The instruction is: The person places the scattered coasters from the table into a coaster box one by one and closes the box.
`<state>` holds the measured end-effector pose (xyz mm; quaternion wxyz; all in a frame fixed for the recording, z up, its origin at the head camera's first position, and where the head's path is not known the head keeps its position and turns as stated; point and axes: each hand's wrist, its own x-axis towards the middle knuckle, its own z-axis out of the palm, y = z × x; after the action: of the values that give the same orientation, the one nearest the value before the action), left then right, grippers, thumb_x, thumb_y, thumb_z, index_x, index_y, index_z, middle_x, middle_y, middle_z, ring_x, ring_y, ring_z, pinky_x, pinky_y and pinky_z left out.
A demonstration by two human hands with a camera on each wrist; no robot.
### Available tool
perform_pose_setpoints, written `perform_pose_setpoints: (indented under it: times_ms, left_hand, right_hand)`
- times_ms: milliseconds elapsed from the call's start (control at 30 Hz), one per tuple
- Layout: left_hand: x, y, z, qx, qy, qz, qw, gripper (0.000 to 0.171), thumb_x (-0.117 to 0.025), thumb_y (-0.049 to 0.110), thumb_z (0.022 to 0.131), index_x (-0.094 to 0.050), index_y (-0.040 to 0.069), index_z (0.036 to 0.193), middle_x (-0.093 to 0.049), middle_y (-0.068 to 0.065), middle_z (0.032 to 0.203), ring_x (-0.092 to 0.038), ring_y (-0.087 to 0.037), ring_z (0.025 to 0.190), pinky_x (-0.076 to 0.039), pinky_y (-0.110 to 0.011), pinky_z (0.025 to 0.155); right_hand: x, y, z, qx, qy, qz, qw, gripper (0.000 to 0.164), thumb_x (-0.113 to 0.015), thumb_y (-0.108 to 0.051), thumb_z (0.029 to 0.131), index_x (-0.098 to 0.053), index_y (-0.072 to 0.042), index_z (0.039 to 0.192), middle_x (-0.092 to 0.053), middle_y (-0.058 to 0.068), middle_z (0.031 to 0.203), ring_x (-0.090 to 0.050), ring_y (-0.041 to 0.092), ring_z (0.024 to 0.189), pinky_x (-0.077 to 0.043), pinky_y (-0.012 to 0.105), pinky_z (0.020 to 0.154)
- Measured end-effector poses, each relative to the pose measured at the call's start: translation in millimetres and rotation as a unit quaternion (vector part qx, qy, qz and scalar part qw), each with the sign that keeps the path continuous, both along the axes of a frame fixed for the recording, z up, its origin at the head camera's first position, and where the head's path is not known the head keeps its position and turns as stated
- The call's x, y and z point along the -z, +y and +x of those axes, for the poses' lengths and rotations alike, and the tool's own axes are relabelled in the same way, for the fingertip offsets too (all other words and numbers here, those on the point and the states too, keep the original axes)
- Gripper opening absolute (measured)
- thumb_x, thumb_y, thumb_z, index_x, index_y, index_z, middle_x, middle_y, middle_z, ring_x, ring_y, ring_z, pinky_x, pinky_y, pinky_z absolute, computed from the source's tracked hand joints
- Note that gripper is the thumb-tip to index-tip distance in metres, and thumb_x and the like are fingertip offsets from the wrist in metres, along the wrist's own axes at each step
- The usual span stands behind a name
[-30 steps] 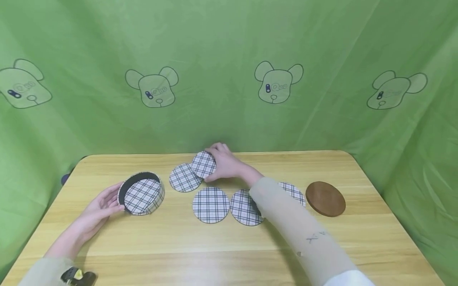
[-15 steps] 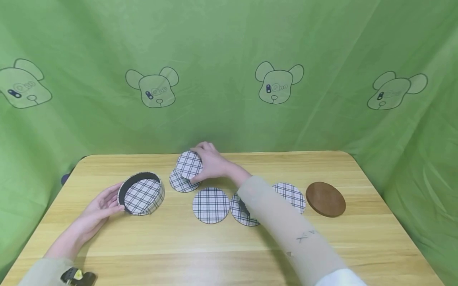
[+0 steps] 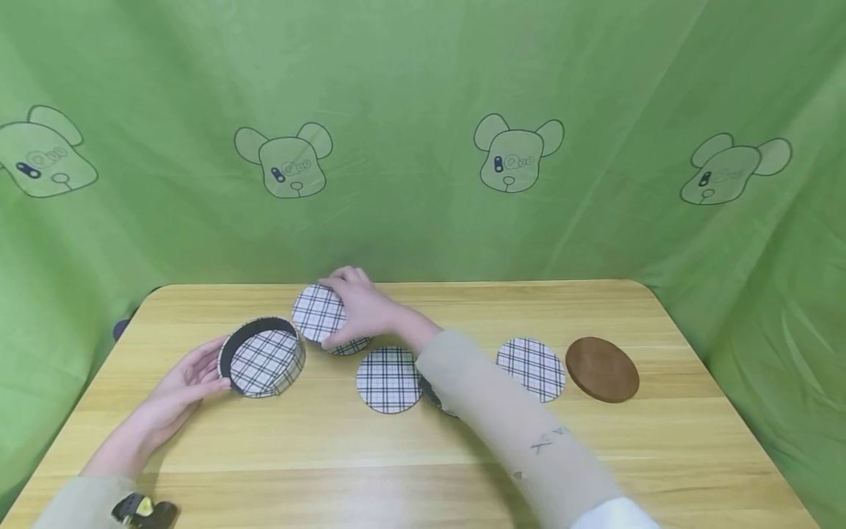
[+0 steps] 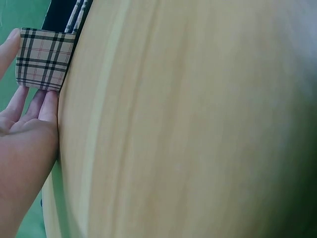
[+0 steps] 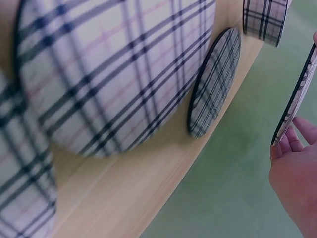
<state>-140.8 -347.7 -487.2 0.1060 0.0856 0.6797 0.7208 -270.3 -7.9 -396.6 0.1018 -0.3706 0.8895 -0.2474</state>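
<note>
On the left of the table, my left hand [image 3: 188,382] grips the side of a round plaid box [image 3: 288,373] with a dark inner wall. Plaid lies across the box's inside as well. The left wrist view shows thumb and fingers on opposite edges of the box wall [image 4: 44,59]. My right hand [image 3: 360,308] pinches a round plaid coaster [image 3: 317,312] by its edge, raised over the table in the right wrist view. Below it another plaid coaster [image 3: 350,347] lies flat, partly covered in the head view. The held coaster is just right of and behind the box.
A plaid coaster [image 3: 388,380] lies mid-table, and one [image 3: 531,369] lies right of the sleeve. Another coaster [image 3: 436,397] is mostly hidden under the right forearm. A brown round disc [image 3: 602,369] lies at the right. A green curtain [image 3: 410,220] hangs behind the table [image 3: 297,470].
My right hand has carried the coaster leftward, over the flat coaster and towards the box. The left hand and the box have stayed in place.
</note>
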Motion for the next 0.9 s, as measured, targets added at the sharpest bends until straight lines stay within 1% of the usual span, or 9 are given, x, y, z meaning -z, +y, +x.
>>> perform_pose_setpoints:
  times_ms: [167, 333, 433, 500, 633, 767, 900]
  left_hand:
    - [-1.0, -0.1, -0.5, 0.0, -0.001, -0.005, 1.0, 0.075, -0.059, -0.012, 0.098, -0.03, 0.008, 0.165, -0.051, 0.026, 0.142, -0.054, 0.012, 0.128, -0.045, -0.002, 0.106]
    - [-2.1, -0.1, -1.0, 0.0, -0.001, -0.01, 0.9999, 0.077, -0.059, -0.011, 0.099, -0.024, 0.004, 0.166, -0.05, 0.026, 0.141, -0.054, 0.013, 0.128, -0.044, -0.001, 0.105]
    - [-2.0, 0.1, -1.0, 0.001, -0.001, -0.01, 1.0, 0.077, -0.059, -0.011, 0.099, -0.024, 0.003, 0.166, -0.05, 0.026, 0.141, -0.054, 0.013, 0.128, -0.044, -0.001, 0.105]
    - [-1.6, 0.1, -1.0, 0.003, 0.002, -0.007, 1.0, 0.076, -0.059, -0.011, 0.099, -0.025, 0.004, 0.166, -0.051, 0.026, 0.142, -0.054, 0.013, 0.128, -0.044, -0.001, 0.106]
    - [-0.8, -0.2, -1.1, 0.006, 0.005, -0.003, 1.0, 0.074, -0.058, -0.012, 0.099, -0.03, 0.008, 0.165, -0.052, 0.025, 0.142, -0.055, 0.012, 0.128, -0.045, -0.001, 0.106]
    - [-0.1, -0.4, -0.9, 0.006, 0.005, -0.004, 1.0, 0.073, -0.058, -0.012, 0.099, -0.031, 0.009, 0.164, -0.051, 0.026, 0.142, -0.054, 0.013, 0.128, -0.044, -0.001, 0.106]
    - [0.8, -0.3, -0.6, 0.005, 0.005, -0.002, 1.0, 0.071, -0.058, -0.012, 0.099, -0.035, 0.012, 0.162, -0.051, 0.026, 0.142, -0.054, 0.013, 0.127, -0.044, -0.001, 0.106]
  right_hand:
    - [-1.0, -13.4, 6.5, -0.008, 0.002, 0.001, 1.0, 0.116, -0.097, -0.04, 0.072, -0.035, -0.004, 0.163, -0.036, 0.016, 0.162, -0.035, 0.029, 0.147, -0.044, 0.049, 0.125]
    - [1.3, -26.5, 11.8, -0.017, 0.017, 0.009, 1.0, 0.116, -0.097, -0.043, 0.072, -0.036, -0.007, 0.164, -0.037, 0.015, 0.162, -0.035, 0.027, 0.146, -0.044, 0.045, 0.125]
    - [2.9, -33.4, 15.0, -0.02, 0.02, 0.015, 0.999, 0.115, -0.096, -0.045, 0.072, -0.037, -0.008, 0.164, -0.037, 0.015, 0.163, -0.036, 0.027, 0.147, -0.044, 0.045, 0.125]
    - [4.2, -37.7, 17.0, -0.023, 0.02, 0.018, 0.999, 0.115, -0.096, -0.046, 0.073, -0.037, -0.008, 0.164, -0.035, 0.016, 0.165, -0.035, 0.027, 0.149, -0.044, 0.045, 0.126]
    - [7.6, -45.8, 20.3, -0.03, 0.021, 0.021, 0.999, 0.114, -0.095, -0.048, 0.073, -0.038, -0.009, 0.163, -0.036, 0.014, 0.165, -0.034, 0.025, 0.151, -0.04, 0.042, 0.128]
    - [10.9, -53.8, 22.9, -0.037, 0.026, 0.019, 0.999, 0.114, -0.095, -0.049, 0.073, -0.039, -0.007, 0.162, -0.036, 0.014, 0.165, -0.032, 0.026, 0.153, -0.037, 0.042, 0.13]
    - [13.2, -61.4, 26.3, -0.041, 0.044, 0.031, 0.998, 0.114, -0.095, -0.051, 0.073, -0.04, -0.006, 0.162, -0.038, 0.014, 0.164, -0.033, 0.027, 0.152, -0.036, 0.042, 0.131]
